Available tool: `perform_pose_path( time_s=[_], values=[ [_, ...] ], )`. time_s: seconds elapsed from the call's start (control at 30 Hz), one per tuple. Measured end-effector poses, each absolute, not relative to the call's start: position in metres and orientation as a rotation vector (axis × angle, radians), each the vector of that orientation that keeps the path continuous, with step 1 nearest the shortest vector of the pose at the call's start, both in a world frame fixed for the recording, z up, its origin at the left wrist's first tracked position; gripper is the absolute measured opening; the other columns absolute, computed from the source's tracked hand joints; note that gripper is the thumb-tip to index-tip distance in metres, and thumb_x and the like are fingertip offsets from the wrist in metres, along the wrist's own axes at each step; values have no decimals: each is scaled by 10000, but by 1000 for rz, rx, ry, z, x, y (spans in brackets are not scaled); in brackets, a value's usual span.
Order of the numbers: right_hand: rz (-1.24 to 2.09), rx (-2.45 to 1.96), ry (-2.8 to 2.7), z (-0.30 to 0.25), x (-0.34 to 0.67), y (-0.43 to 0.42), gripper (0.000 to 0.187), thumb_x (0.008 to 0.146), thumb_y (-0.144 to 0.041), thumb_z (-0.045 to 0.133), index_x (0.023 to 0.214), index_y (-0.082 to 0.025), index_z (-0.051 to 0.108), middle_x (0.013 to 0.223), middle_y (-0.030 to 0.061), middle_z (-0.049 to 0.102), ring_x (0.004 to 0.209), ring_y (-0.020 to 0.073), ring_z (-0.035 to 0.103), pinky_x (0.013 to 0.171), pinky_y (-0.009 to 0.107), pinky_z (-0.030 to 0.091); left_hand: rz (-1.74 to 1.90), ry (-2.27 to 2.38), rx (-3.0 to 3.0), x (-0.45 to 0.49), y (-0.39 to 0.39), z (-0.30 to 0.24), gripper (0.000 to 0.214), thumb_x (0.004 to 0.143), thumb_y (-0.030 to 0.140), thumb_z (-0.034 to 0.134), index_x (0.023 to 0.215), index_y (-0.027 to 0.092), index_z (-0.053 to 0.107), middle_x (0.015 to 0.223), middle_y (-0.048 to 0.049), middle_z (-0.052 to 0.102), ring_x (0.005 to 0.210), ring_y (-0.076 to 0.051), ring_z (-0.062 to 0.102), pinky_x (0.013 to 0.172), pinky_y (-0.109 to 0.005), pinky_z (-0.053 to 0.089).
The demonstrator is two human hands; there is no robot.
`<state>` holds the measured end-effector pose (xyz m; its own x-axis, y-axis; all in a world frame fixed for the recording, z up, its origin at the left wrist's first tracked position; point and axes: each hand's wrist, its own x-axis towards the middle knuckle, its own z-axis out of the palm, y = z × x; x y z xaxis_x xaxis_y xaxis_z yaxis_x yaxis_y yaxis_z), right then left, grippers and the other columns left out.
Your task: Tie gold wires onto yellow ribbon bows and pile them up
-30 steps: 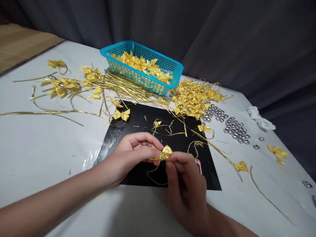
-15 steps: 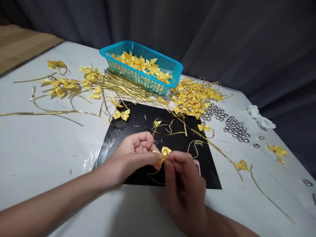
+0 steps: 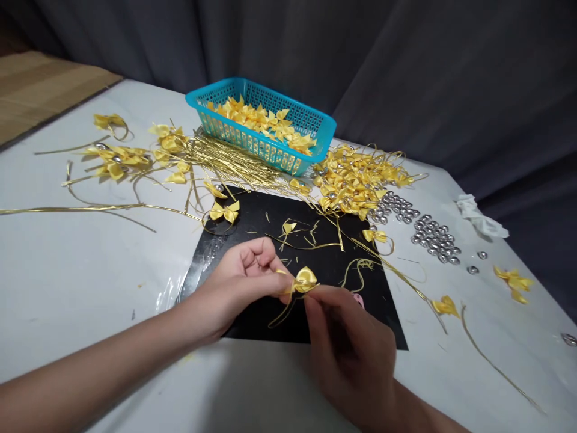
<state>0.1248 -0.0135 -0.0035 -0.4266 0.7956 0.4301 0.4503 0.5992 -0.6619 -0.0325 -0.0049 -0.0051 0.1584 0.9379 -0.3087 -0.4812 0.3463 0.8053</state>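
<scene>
A small yellow satin bow hangs just above the black mat, with a thin gold wire trailing down from it. My left hand pinches the bow's left side between thumb and fingers. From below right, my right hand has its fingers closed at the bow's lower edge, on the bow or its wire. Both hands hover over the near part of the mat.
A blue basket of yellow bows stands at the back. Beside it lie a bundle of gold wires, a heap of finished bows, and silver beads. Loose bows and wires are scattered across the white table.
Both hands turned the bow slightly and lifted it a little. The right hand slid down and to the right, and the wire tail swung left.
</scene>
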Motion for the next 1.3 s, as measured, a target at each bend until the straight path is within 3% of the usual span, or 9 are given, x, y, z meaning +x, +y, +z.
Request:
perform_pose_path(
  time_s=[0.23, 0.4, 0.47, 0.8, 0.97, 1.3],
  values=[
    [552, -937, -2035, 2, 126, -7, 188, 787, -78, 533, 935, -192, 511, 668, -32, 541, 452, 47, 417, 413, 177, 347, 1094, 950, 687, -33, -4, -3, 350, 567, 68, 637, 554, 184, 307, 512, 68, 564, 446, -61, 535, 445, -153, 370],
    [485, -1055, -2119, 19, 125, 11, 15, 786, -172, 573, 797, -166, 580, 814, 50, 566, 778, 148, 524, 680, 287, 437, 1082, 957, 725, -31, -3, -4, 342, 533, 22, 615, 540, 178, 311, 503, 67, 570, 453, -43, 508, 458, -138, 351],
    [612, -1048, -2208, 23, 123, 16, 68, 800, -162, 558, 737, -165, 581, 809, 46, 578, 806, 153, 533, 722, 300, 437, 1087, 960, 749, -31, -4, -5, 345, 535, 19, 615, 540, 178, 309, 508, 67, 568, 461, -40, 494, 465, -138, 344],
    [781, -987, -2122, 23, 113, 17, 110, 850, -115, 476, 756, -166, 507, 841, 31, 541, 802, 118, 523, 720, 243, 430, 1142, 1024, 865, -33, -5, -3, 357, 575, 44, 612, 519, 179, 286, 468, 108, 410, 450, -23, 392, 468, -145, 301],
    [998, -1018, -1807, 33, 109, 20, 97, 849, -160, 495, 757, -163, 528, 832, 28, 524, 779, 105, 552, 686, 210, 479, 1125, 1026, 891, -32, -4, -3, 355, 551, 11, 580, 515, 183, 272, 496, 81, 526, 478, -34, 448, 501, -155, 338],
    [1093, -1055, -1602, 64, 128, 29, 74, 836, -268, 591, 823, -197, 610, 788, -6, 580, 649, 53, 595, 627, 158, 521, 1117, 1001, 884, -33, -4, -7, 366, 591, 13, 581, 532, 185, 263, 521, 74, 575, 513, -51, 530, 530, -167, 379]
  ],
)
